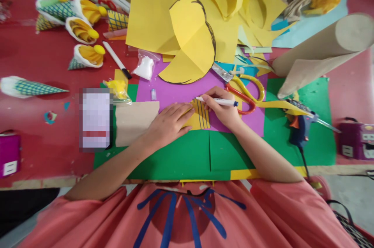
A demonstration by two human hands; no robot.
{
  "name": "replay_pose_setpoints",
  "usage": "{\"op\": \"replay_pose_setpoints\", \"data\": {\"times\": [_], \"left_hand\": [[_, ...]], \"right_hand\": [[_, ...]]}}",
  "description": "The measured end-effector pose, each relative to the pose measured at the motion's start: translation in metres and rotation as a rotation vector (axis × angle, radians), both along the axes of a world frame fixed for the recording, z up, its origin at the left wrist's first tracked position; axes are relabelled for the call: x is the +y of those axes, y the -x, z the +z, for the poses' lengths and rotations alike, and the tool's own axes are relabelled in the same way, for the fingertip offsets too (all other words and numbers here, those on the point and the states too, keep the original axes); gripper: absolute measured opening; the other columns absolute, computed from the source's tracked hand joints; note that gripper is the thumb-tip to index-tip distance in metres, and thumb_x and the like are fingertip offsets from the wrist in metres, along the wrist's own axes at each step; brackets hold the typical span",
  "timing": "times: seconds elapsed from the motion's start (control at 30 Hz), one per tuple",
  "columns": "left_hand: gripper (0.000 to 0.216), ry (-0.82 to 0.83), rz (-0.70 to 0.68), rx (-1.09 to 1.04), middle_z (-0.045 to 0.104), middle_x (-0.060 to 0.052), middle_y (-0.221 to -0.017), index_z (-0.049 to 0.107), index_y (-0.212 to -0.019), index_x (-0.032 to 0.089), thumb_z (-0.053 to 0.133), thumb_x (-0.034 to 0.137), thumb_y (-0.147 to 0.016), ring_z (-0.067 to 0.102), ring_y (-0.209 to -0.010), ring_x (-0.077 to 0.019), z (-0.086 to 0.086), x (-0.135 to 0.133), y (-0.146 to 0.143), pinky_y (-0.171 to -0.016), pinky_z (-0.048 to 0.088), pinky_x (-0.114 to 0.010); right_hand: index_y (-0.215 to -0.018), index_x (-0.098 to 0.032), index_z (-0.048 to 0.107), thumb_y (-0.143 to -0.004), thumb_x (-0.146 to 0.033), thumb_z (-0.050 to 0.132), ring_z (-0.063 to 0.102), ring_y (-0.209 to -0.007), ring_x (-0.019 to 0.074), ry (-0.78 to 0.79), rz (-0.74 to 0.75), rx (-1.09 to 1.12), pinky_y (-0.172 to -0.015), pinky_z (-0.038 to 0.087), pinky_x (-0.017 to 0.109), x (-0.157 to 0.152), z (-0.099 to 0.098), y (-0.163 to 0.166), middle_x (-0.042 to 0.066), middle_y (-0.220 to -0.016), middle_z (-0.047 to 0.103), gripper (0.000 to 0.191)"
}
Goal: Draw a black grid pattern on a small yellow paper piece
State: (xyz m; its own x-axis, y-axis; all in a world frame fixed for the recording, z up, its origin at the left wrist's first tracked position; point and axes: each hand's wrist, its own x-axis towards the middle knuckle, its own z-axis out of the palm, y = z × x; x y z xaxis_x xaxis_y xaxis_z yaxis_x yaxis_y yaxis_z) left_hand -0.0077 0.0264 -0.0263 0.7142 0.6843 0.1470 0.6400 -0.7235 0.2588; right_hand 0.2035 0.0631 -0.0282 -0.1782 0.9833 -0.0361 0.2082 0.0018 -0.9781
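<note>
My left hand (171, 122) lies flat, fingers stretched out, pressing down a small yellow paper piece (201, 117) that bears dark parallel lines. My right hand (222, 108) is closed around a white marker (217, 101), whose tip touches the top of that yellow piece. The piece rests on a purple sheet (175, 92) over green paper (187, 154) on the red table.
Scissors with yellow and orange handles (248, 94) lie just right of my right hand. A blue glue gun (299, 125) sits further right, beside a brown paper roll (318, 51). Large yellow sheets (187, 22) cover the back. Finished paper cones (82, 30) and another marker (117, 59) lie at the left.
</note>
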Motion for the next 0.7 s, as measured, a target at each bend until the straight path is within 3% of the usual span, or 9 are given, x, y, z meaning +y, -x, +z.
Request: {"op": "replay_pose_setpoints", "data": {"times": [0.47,0.7], "left_hand": [[0.047,0.022,0.028,-0.025,0.057,-0.016,-0.131,0.049,-0.131,0.01,0.05,0.036,-0.092,0.052,-0.123,-0.0268,-0.0008,-0.0001,-0.0008,-0.104,0.042,-0.043],[0.049,0.057,0.055,-0.007,0.055,-0.014,-0.135,0.045,-0.137,0.015,0.05,0.034,-0.093,0.049,-0.127,-0.0266,-0.0009,-0.0001,0.0003,-0.107,0.039,-0.045]], "right_hand": [[-0.071,-0.017,0.057,-0.084,-0.032,0.058,0.051,-0.054,0.01,-0.058,0.063,-0.093,-0.054,0.039,0.024,0.0015,0.0033,0.0008,-0.002,-0.06,0.058,0.019],[-0.067,-0.018,0.055,-0.084,-0.036,0.058,0.048,-0.051,0.0095,0.018,0.041,0.014,-0.05,0.036,0.024,0.0007,0.0033,-0.0025,-0.002,-0.056,0.054,0.025]]}}
